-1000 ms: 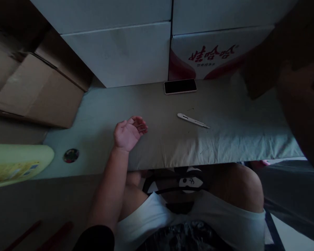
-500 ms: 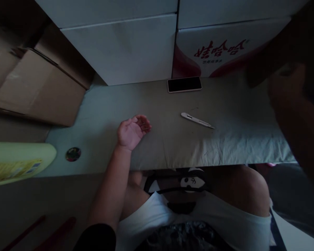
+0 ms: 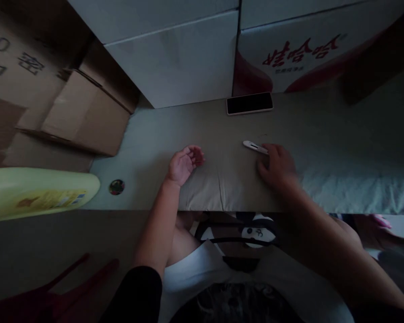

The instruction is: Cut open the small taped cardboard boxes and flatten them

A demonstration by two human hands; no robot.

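Observation:
My left hand rests palm up over the green-grey cloth, fingers loosely curled and the palm exposed. A thin pale line shows by its fingertips; I cannot make out what it is. My right hand is down on a white craft knife, fingers closed over its front part. The knife's rear end sticks out to the left of that hand, while its tip is hidden. Beyond the knife lies a phone with a dark screen.
White cartons stand along the back, one with red lettering. Brown cardboard boxes are stacked at the left. A yellow-green bottle lies at the left edge, near a small round dark disc. My legs are below the front edge.
My right hand has come in from the far right onto the craft knife. My left hand keeps its pose. The whole view has shifted slightly.

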